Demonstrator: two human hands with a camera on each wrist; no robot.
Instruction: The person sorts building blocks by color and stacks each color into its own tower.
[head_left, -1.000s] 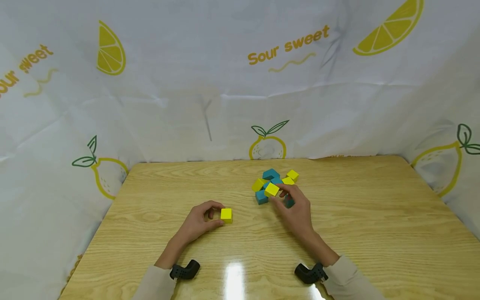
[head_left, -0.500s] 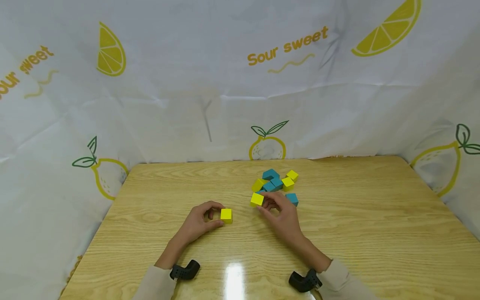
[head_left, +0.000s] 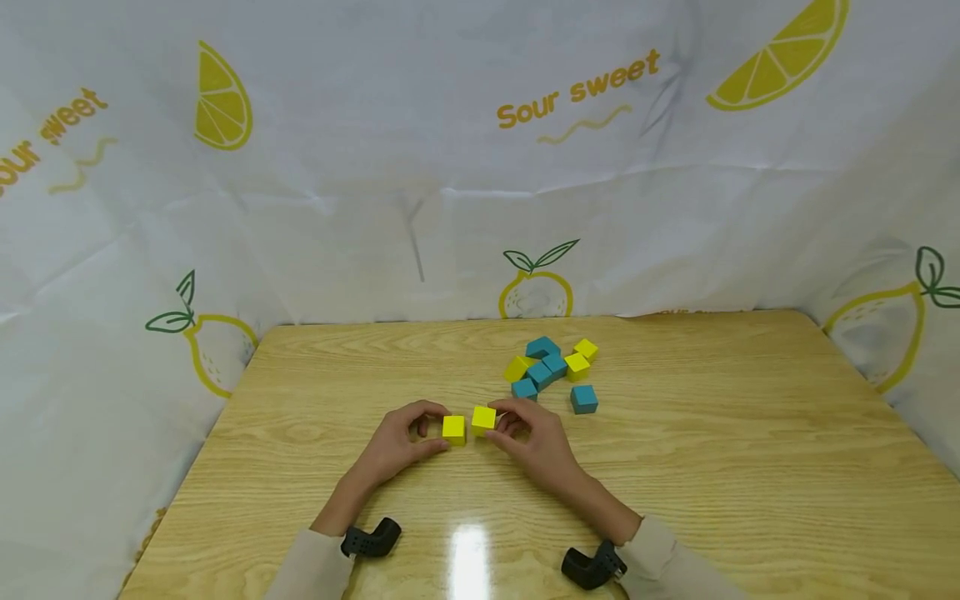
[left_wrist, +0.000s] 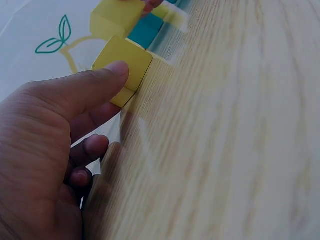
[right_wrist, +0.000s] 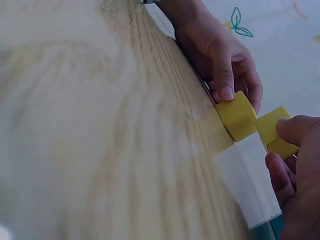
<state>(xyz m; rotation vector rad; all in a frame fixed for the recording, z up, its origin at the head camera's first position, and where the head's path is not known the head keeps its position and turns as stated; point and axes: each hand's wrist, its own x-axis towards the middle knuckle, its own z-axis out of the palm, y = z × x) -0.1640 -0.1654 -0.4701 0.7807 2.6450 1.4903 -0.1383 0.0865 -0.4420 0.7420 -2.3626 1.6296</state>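
Note:
My left hand pinches a yellow cube between thumb and fingers, and that cube sits on the wooden table. Just to its right, my right hand pinches a second yellow cube by its near and far sides. A narrow gap parts the two cubes in the head view. The right wrist view shows the right hand's cube tilted and held higher than the left hand's cube. In the left wrist view the left thumb lies on the near face of its cube.
Behind the right hand lies a loose group of blocks: several blue cubes, a blue notched block, yellow cubes and another yellow block. One blue cube stands apart on the right. A white lemon-print cloth hangs behind the table.
The right hand has carried its yellow cube left and nearer, from over the block group to beside the left hand's cube. The left hand has stayed in place, holding its cube.

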